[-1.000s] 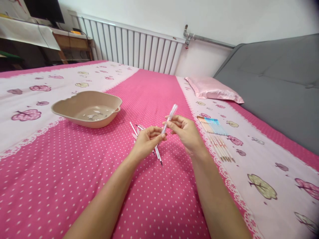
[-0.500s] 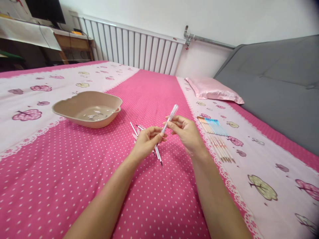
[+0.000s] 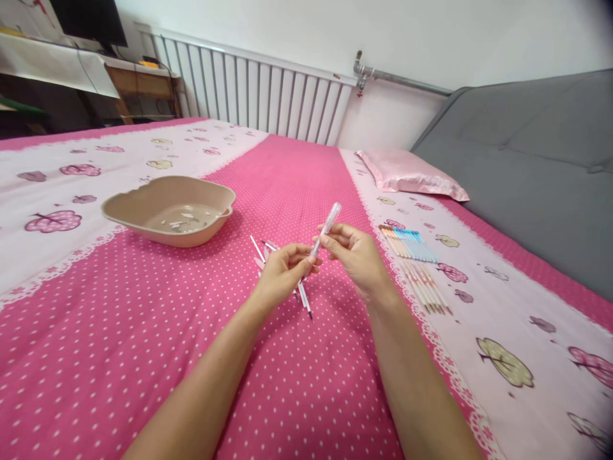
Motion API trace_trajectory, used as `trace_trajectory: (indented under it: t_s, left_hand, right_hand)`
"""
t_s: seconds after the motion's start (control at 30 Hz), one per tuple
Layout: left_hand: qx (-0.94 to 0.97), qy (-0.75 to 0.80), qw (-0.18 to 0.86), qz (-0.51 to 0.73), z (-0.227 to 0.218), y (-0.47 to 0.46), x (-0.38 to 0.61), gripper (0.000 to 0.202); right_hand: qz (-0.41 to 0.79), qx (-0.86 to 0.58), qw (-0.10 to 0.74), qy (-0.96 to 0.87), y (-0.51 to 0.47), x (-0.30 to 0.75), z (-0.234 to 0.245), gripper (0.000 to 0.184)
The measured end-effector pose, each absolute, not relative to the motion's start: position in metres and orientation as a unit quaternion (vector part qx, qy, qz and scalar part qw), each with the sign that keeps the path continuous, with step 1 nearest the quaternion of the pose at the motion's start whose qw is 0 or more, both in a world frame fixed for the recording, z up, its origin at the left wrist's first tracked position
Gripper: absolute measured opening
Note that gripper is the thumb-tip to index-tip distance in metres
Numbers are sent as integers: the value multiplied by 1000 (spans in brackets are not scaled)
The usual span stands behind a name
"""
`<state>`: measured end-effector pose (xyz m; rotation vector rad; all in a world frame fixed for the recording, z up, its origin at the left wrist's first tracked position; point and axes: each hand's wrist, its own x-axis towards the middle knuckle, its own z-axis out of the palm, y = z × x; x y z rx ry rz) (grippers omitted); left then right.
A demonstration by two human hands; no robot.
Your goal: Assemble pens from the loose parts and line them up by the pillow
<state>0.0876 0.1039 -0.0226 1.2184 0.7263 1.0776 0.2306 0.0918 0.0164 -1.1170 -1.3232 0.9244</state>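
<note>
Between my two hands a slim pen (image 3: 330, 219) with a clear cap-like upper end is held at a slant. My left hand (image 3: 283, 271) pinches its lower part between thumb and fingers. Higher up, the thumb and fingertips of my right hand (image 3: 357, 255) close on the same pen. Several thin white refills with dark tips (image 3: 305, 299) lie loosely on the bedspread under and beside my left hand, partly hidden by it. A few pale pinkish pieces (image 3: 260, 262) lie among them.
A beige basin (image 3: 177, 237) with small pale and grey pieces inside stands to the left. Rows of blue-and-orange pens (image 3: 409, 244) and whitish pens (image 3: 426, 287) lie on the right. Behind them is a pink pillow (image 3: 412, 172) by the grey headboard (image 3: 527, 147).
Both hands keep their grip on the pen, which has shifted very slightly. The basin, loose refills and pen rows have stayed in place.
</note>
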Motion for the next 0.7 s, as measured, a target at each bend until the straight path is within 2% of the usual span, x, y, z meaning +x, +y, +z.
trace_trajectory:
  t_s: [0.7]
  left_hand:
    - [542,310,627,466,-25,106,87,23]
  right_hand:
    - [380,-471,560,-566,94,232,12,22]
